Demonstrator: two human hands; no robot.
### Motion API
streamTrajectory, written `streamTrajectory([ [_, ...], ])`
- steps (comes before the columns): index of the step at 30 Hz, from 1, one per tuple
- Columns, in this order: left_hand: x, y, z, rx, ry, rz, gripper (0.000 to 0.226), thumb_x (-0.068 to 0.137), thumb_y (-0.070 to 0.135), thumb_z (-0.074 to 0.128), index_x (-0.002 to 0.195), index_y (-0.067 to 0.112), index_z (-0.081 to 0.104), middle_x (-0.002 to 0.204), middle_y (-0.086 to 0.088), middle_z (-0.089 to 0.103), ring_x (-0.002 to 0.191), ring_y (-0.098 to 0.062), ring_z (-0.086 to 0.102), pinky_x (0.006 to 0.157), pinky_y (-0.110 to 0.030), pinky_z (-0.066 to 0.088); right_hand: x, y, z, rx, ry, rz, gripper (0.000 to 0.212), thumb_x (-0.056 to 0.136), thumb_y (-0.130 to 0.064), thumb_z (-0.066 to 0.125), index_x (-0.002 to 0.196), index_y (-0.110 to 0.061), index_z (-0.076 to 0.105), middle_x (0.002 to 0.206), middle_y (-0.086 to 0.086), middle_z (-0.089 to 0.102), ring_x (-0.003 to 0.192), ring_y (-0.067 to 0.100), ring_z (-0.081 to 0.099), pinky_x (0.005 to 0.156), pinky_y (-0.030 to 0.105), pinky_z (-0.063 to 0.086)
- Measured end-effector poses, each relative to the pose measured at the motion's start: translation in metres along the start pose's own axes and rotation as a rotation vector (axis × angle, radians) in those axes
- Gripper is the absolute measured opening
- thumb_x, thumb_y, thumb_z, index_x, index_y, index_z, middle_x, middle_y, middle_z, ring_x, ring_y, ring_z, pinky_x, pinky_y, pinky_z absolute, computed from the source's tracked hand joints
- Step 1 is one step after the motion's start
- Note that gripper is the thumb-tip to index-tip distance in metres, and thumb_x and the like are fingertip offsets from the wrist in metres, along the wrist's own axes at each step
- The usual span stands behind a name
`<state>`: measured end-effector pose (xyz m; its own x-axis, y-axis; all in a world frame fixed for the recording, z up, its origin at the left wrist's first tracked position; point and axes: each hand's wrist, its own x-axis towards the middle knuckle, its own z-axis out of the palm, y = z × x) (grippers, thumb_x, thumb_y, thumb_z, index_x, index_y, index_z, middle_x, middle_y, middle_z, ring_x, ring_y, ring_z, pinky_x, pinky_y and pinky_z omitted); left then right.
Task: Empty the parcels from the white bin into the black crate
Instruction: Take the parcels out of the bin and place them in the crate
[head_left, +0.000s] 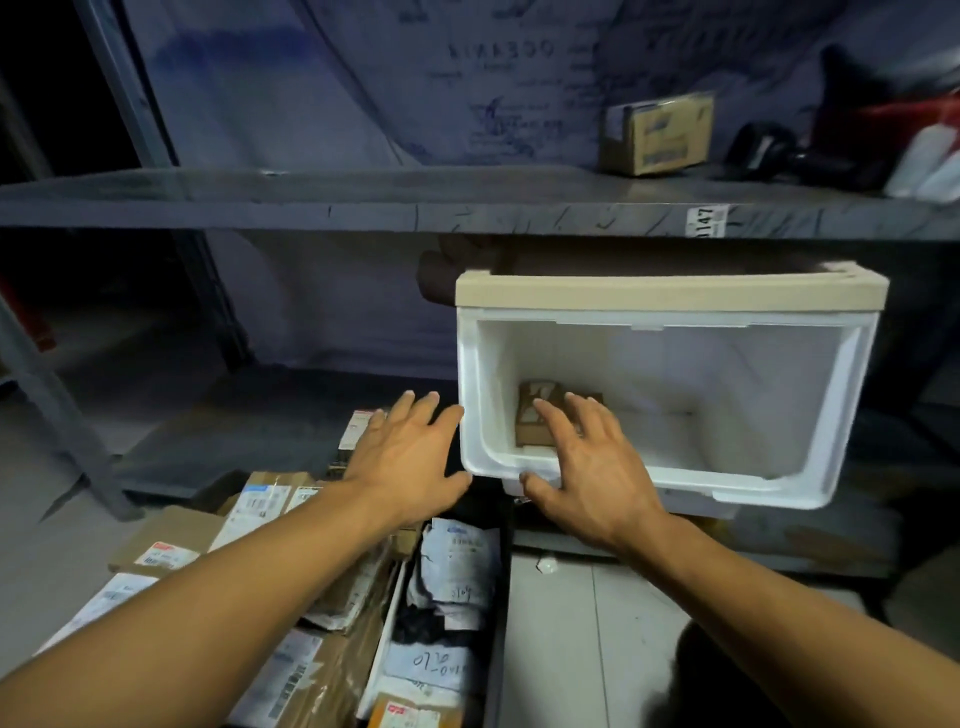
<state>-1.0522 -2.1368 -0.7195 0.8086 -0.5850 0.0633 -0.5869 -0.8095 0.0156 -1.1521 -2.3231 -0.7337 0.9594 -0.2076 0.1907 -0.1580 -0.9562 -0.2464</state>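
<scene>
The white bin (670, 395), on the lower shelf (270, 431) and tipped open toward the camera, holds one small cardboard parcel (540, 415); the rest appear transferred. The right hand (587, 467) reaches in, fingers spread. The left hand (410, 457) hovers spread beside the rim, above the parcel-filled black crate (498, 597).

Parcel storeroom, numbered grey metal shelving (467, 208), labelled cardboard parcels (260, 509) heaped below

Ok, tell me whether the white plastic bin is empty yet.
Not empty: the white plastic bin still holds one small brown cardboard parcel at its inner corner, by the right hand.
</scene>
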Motion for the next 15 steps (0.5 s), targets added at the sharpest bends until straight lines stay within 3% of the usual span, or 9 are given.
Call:
streamTrajectory([
  [5,0.013,0.032,0.007,-0.013,-0.018,0.070,0.077,0.095,0.051,0.053,0.159,0.026,0.017,0.168,-0.004,0.012,0.154,-0.028,0.009,0.121,-0.044,0.023,-0.004,0.034,-0.001,-0.030,-0.012,0.057,0.081,0.093,-0.055,0.054,0.160,-0.029,0.017,0.167,0.010,0.015,0.154,0.030,0.010,0.124,0.042,0.018],
  [10,0.040,0.061,0.020,-0.045,0.009,0.136,0.057,0.096,0.042,0.053,0.148,0.022,0.039,0.148,-0.002,0.046,0.131,-0.025,0.046,0.100,-0.041,0.049,0.004,0.065,0.010,-0.155,-0.095,0.019,0.077,0.096,-0.054,0.050,0.160,-0.030,0.014,0.169,0.010,0.008,0.155,0.032,0.007,0.125,0.047,0.015],
  [15,0.079,0.078,0.043,-0.077,0.001,0.161,0.052,0.096,0.041,0.054,0.143,0.021,0.045,0.138,-0.001,0.055,0.125,-0.022,0.051,0.098,-0.040,0.050,0.032,0.087,0.027,-0.189,-0.134,-0.010,0.069,0.101,-0.053,0.043,0.159,-0.029,0.017,0.169,0.010,0.008,0.156,0.032,0.006,0.124,0.048,0.012],
])
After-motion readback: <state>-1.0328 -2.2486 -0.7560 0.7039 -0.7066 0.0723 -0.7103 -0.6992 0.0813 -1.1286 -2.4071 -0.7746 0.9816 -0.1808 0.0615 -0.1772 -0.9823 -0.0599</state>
